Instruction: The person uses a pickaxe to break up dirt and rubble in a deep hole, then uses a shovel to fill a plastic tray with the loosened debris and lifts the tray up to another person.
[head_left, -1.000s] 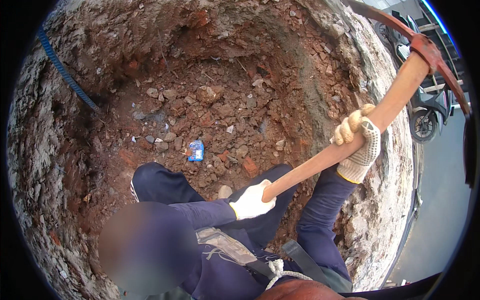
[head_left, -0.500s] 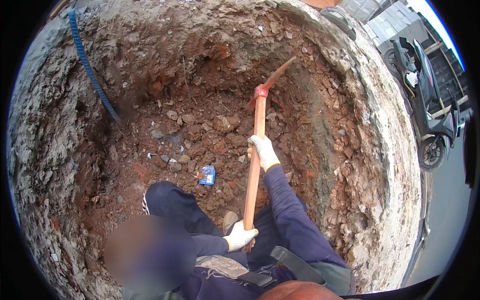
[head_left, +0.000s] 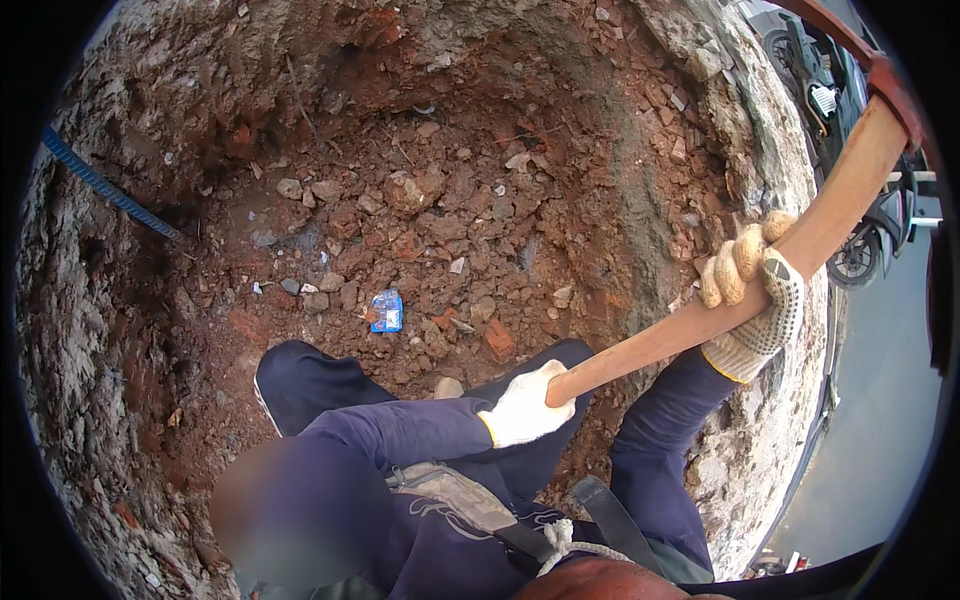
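Pick (head_left: 660, 338) slanting from 5 o'clock out to 2 o'clock, its red head (head_left: 893, 100) near the rim and partly cut off by it, so neither tip can be checked in full. The right hand (head_left: 782, 312), gloved, is at 3 o'clock on the upper part of the wooden handle (head_left: 845, 195), the fingers pressed together and curled over it, the dotted palm side showing along the far edge. The left hand (head_left: 528, 408), also gloved, is at 5 o'clock and wraps the handle's butt end; its fingers look closed, but their tips are hidden, so how tightly they pinch cannot be told. With the head held away from the loose soil (head_left: 360, 225), this looks like the lifted part of a digging stroke. From this pose, a downward stroke would seem to call for a firm left hand on the butt, a right hand free to guide or slide, and the head brought round toward 12 o'clock, clear of the knee (head_left: 310, 375) at 8 o'clock. On the pit floor a blue packet (head_left: 387, 311) lies at 9 o'clock from the centre and a brick piece (head_left: 498, 340) at 5 o'clock; a ribbed rod (head_left: 110, 190) juts in at 10 o'clock. Outside the pit, a motorbike (head_left: 858, 255) stands at 3 o'clock.
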